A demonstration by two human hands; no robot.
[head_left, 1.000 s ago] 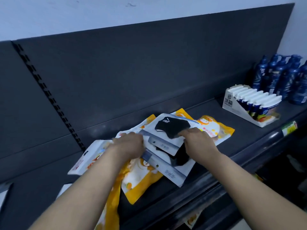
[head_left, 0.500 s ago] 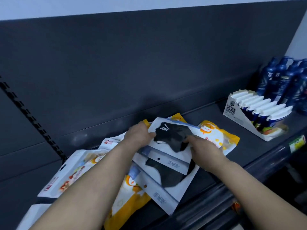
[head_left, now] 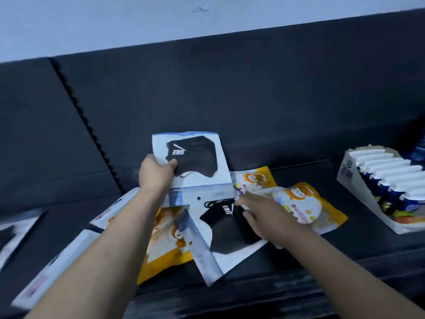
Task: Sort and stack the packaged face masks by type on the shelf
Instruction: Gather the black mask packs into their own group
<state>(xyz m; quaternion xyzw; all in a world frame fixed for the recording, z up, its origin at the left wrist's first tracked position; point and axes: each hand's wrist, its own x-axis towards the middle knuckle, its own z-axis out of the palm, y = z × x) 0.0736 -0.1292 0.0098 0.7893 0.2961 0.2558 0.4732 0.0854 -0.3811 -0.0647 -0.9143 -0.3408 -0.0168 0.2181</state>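
While my left hand (head_left: 156, 173) grips one black-mask pack (head_left: 195, 164) by its lower left edge, holding it upright above the pile and in front of the back panel (head_left: 253, 100), my right hand (head_left: 259, 215) lies loose, fingers stretched, on a second black-mask pack (head_left: 225, 238) flat on the shelf (head_left: 345, 249). Orange cartoon packs (head_left: 303, 206) overlap it; white packs (head_left: 53, 272) lie further left.

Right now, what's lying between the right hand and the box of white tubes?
In the head view, a yellow cartoon mask packet lies between the right hand and the box of white tubes, then a strip of bare dark shelf.
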